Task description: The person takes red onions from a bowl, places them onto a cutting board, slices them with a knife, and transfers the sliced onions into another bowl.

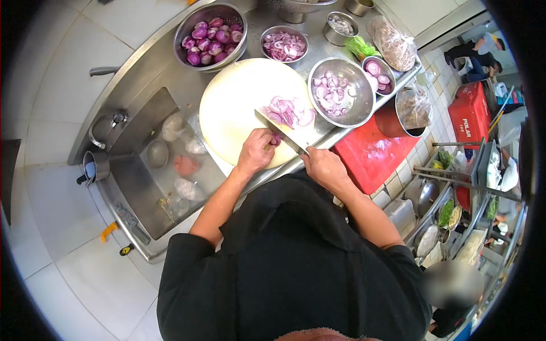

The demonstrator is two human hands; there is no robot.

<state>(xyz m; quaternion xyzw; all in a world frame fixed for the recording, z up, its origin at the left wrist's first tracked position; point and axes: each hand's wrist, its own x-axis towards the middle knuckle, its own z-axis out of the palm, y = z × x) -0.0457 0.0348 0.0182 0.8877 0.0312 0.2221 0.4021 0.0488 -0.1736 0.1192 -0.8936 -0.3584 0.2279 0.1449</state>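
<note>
My right hand [325,169] is wrapped round the handle of a kitchen knife [278,131], its blade angled up and left across a round cutting board [230,108]. Close to the blade, the fingers of my left hand [257,150] press a piece of red onion [275,140] against the board. Sliced red onion [287,111] lies in a loose heap just beyond the blade. To the right of the board, a steel bowl [364,113] contains more slices. How much onion is under my left fingers is partly hidden.
Peeled onions fill a colander [181,54] at the back left; a smaller bowl [263,51] of cut onion stands beside it. The sink [136,204] with bags is left. A red lid-like surface [375,150] lies right, beside a large pot [388,120]. People are in the background.
</note>
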